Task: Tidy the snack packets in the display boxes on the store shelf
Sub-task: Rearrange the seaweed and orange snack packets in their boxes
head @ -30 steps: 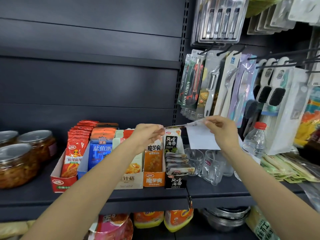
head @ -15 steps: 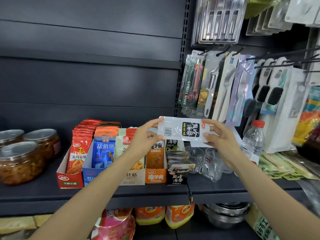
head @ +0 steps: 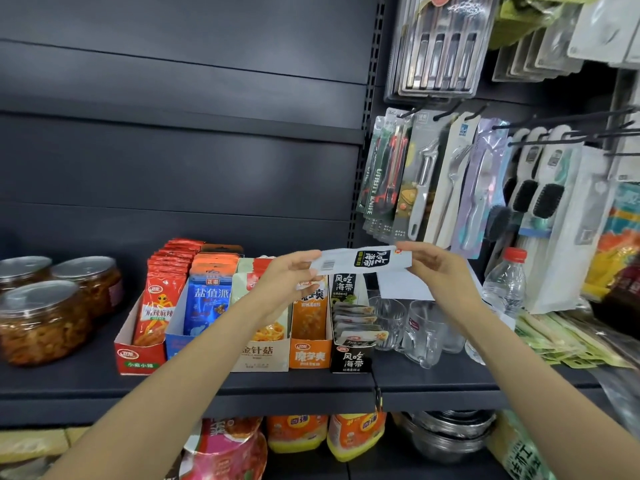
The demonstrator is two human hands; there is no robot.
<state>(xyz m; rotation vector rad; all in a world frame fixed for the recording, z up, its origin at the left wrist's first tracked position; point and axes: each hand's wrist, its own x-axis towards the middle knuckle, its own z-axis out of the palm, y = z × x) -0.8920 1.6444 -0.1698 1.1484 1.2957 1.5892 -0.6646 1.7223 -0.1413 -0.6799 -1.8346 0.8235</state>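
A white snack packet (head: 363, 260) with a black label and a barcode hangs sideways in the air above the black display box (head: 351, 358). My left hand (head: 287, 273) pinches its left end and my right hand (head: 438, 268) pinches its right end. Below it, several display boxes stand side by side on the dark shelf (head: 242, 389): a red box (head: 138, 358), a blue box (head: 175, 341), a cream box (head: 259, 355), an orange box (head: 310, 355) and the black one. Loose packets (head: 356, 322) lie stacked flat in the black box.
Glass mugs (head: 415, 332) and a water bottle (head: 505, 285) stand right of the boxes. Jars (head: 41, 320) of preserved food sit at the left. Kitchen tools (head: 426, 188) hang on hooks above right. More goods fill the shelf below.
The packet was edge-on a second ago; it has been turned so its printed face shows. Both hands still hold it by its ends, in about the same place above the black box.
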